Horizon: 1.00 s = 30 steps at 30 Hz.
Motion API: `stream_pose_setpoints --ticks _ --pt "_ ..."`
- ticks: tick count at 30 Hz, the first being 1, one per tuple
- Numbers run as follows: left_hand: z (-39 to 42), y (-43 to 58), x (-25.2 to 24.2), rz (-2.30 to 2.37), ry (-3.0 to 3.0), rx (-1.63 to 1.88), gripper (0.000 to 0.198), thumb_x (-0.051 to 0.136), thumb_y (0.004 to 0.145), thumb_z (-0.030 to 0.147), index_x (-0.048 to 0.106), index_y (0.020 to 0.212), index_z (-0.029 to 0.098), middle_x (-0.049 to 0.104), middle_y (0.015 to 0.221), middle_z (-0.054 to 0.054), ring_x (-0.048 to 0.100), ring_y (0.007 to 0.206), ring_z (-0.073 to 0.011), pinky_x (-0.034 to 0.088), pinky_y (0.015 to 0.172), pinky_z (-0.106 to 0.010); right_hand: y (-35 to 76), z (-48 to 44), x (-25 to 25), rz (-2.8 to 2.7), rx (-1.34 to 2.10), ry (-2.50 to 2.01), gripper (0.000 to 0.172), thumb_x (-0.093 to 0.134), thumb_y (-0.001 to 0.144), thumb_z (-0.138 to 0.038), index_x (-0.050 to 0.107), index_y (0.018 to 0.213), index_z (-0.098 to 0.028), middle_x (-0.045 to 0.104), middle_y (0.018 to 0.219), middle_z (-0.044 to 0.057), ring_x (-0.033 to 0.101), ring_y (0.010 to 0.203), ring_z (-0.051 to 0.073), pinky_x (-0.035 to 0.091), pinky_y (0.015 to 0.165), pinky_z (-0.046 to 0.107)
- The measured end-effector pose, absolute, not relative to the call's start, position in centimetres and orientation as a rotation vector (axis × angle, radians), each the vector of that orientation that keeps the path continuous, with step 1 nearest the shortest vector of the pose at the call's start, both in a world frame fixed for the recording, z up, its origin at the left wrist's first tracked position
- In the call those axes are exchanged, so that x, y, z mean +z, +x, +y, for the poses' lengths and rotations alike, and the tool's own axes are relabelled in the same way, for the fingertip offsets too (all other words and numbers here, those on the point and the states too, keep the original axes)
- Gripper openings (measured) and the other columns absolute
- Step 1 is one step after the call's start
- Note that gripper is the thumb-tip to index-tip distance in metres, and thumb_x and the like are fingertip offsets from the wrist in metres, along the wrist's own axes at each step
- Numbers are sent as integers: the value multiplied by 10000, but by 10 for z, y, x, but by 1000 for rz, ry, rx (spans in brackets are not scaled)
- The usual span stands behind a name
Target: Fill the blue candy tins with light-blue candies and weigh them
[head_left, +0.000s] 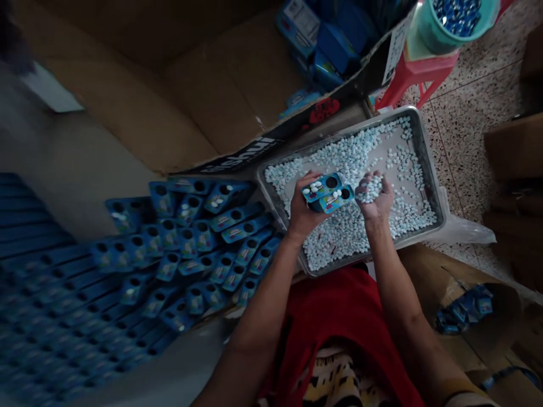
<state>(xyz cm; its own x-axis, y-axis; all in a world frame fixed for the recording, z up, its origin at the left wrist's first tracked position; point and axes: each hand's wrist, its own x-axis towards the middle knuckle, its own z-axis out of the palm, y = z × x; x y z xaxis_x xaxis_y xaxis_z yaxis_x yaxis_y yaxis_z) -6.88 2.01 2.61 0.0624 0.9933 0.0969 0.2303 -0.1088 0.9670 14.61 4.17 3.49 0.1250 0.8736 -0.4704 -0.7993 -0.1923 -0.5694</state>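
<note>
My left hand (302, 208) grips two small blue boxes (322, 199) side by side, each with a round dark hole in its top. A few pale candies lie on their tops near the holes. Beside them, my right hand (376, 195) is cupped, palm up, around a heap of small white and pale-blue candies (371, 189). Both hands are above a grey metal tray (431, 161) strewn with many more of these candies. Its bottom shows bare at the upper right.
Left of the tray stand rows of blue boxes (186, 243) with holes upward. A large cardboard carton (203, 96) behind holds more blue boxes. At the upper right, a teal bucket (456, 34) sits on a red stool (424, 73). An open carton (462, 282) stands at the lower right.
</note>
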Motion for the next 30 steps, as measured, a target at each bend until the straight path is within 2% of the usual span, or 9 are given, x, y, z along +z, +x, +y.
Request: stream_pose_setpoints --ticks 5,9,14,17,19,24,30 --pt "5 -81 -2 1325 1373 1009 853 980 690 564 504 1325 252 708 1352 -140 752 1215 -304 632 1056 -483 127 34 101 -234 1546 -921 248 740 844 -518 697 896 -280 775 923 14 733 848 204 642 818 395" --pt "-3 -75 -1 1312 1372 1048 920 1006 675 484 444 1371 271 678 1376 -135 723 1269 -296 608 1094 -461 104 36 109 -375 1509 -1024 295 690 868 -565 661 832 -274 772 955 38 743 929 238 624 901 433" --pt "-4 -78 12 1360 1439 1024 1092 1055 610 514 401 1447 259 621 1436 -156 670 1354 -330 578 1145 -466 89 38 101 -411 1508 -1120 325 694 886 -588 655 845 -268 763 971 36 752 892 220 610 812 375" --pt "-4 -76 16 1439 1466 1024 1002 1004 686 558 418 1442 261 634 1398 -126 680 1323 -306 590 1118 -444 81 40 107 -410 1524 -1099 380 670 907 -650 688 915 -271 753 983 43 754 903 221 616 785 371" --pt "-3 -74 18 1479 1502 1022 906 986 711 548 473 1400 261 661 1339 -98 706 1259 -292 605 1085 -439 75 44 113 -440 1515 -1086 432 619 926 -702 689 925 -276 735 951 51 755 975 246 629 856 409" --pt "4 -76 31 1514 1575 1011 771 977 711 412 561 1346 279 710 1264 -69 730 1180 -288 615 1049 -449 66 52 123 -607 1448 -1117 507 534 926 -771 635 822 -285 672 870 66 717 1035 292 591 1030 503" --pt "9 -87 53 1475 1731 838 751 951 683 265 603 1349 280 730 1287 -69 712 1214 -326 597 1069 -461 64 53 116 -791 1430 -1116 546 513 927 -793 622 753 -287 672 882 69 700 1034 299 564 1065 505"
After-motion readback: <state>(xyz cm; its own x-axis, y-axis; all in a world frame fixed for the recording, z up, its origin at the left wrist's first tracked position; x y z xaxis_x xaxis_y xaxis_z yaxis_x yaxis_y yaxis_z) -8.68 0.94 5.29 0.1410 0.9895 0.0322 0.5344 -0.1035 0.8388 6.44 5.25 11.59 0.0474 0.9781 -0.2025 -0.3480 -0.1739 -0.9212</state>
